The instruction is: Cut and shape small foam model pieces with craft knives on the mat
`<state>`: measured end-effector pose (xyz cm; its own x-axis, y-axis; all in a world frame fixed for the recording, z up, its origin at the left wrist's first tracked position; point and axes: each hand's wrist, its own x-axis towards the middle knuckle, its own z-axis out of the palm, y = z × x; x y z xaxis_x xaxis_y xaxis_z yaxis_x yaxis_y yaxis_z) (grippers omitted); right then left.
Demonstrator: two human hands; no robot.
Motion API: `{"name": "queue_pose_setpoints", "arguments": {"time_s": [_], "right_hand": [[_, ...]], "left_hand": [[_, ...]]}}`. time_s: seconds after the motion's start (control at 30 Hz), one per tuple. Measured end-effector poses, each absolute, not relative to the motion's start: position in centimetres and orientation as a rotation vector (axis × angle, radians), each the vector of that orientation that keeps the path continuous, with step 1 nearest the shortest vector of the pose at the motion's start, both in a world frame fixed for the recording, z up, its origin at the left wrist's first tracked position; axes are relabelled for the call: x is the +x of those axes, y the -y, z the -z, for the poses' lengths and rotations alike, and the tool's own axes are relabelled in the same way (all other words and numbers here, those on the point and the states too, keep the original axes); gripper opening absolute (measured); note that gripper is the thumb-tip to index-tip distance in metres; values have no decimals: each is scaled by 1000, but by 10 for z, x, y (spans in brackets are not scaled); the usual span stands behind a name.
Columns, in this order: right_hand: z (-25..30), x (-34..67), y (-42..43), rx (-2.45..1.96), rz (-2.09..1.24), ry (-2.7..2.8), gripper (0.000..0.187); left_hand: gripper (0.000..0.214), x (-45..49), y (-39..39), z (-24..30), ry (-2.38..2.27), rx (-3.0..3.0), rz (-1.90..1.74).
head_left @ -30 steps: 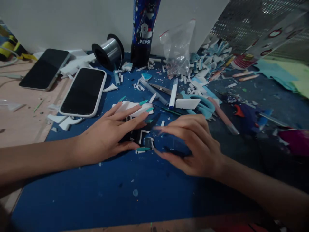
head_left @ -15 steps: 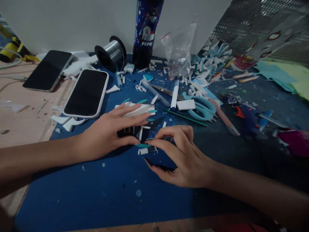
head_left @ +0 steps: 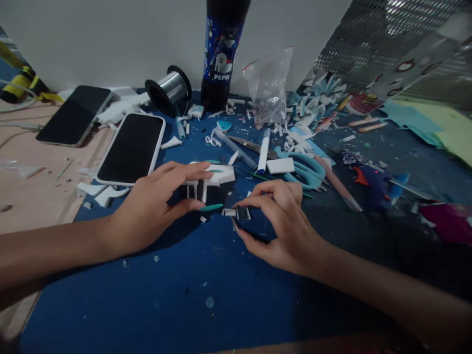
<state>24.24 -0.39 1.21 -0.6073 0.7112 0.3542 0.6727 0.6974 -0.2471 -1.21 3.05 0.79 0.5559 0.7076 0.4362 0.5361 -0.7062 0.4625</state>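
Note:
My left hand (head_left: 151,201) rests at a small white model (head_left: 221,174) with a flat top and thin legs. Its fingers lie over the top and its thumb is at the front, by the legs. Long turquoise nails partly cover the model. To the right, my right hand (head_left: 282,221) has thumb and index finger around a small piece, part white and part dark (head_left: 229,212), just above or on the blue mat (head_left: 165,295). How firmly the fingertips press on it is hard to see. Its other fingers are curled.
Behind the hands lie light-blue scissors (head_left: 306,169), a white marker (head_left: 264,150) and a white block (head_left: 280,165). Two phones (head_left: 131,147) and a wire spool (head_left: 169,91) are at left. A Pepsi bottle (head_left: 223,59) stands at the back; a glue gun (head_left: 372,182) lies right.
My left fingers have drawn back, so more of the white model shows. The small piece is now farther from my left thumb, with my right fingertips at it. The view has tilted slightly up.

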Motion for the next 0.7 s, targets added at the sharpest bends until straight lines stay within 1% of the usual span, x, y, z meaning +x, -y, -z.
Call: {"name": "queue_pose_setpoints", "arguments": {"time_s": [0.13, 0.2, 0.27, 0.3, 0.33, 0.4, 0.47, 0.57, 0.63, 0.7], "right_hand": [[-20, 243, -1, -1023, -147, 2407, 28], [-26, 237, -4, -1010, -281, 2342, 24], [-31, 227, -7, -1065, -511, 2264, 18], [-32, 220, -10, -1091, -611, 2231, 19], [-33, 213, -12, -1123, -719, 2182, 23], [-33, 200, -18, -1201, -960, 2060, 35], [-32, 190, -24, -1273, -1218, 1896, 39], [-30, 181, -30, -1222, -1520, 1651, 33], [-28, 179, -31, -1119, -1626, 1563, 26], [-26, 179, -32, -1067, -1657, 1537, 22]], "left_hand": [[53, -9, -29, -8, -1000, 2608, -944], [57, -8, -28, -6, -951, 2640, -999], [59, -8, -27, -5, -893, 2648, -1048], [59, -8, -27, -4, -872, 2647, -1067], [59, -8, -26, -4, -860, 2637, -1087], [59, -9, -25, -3, -875, 2599, -1133], [60, -10, -24, -3, -918, 2551, -1173], [62, -11, -23, -4, -956, 2496, -1198], [63, -11, -22, -4, -942, 2495, -1196], [62, -11, -23, -5, -918, 2519, -1180]]}}
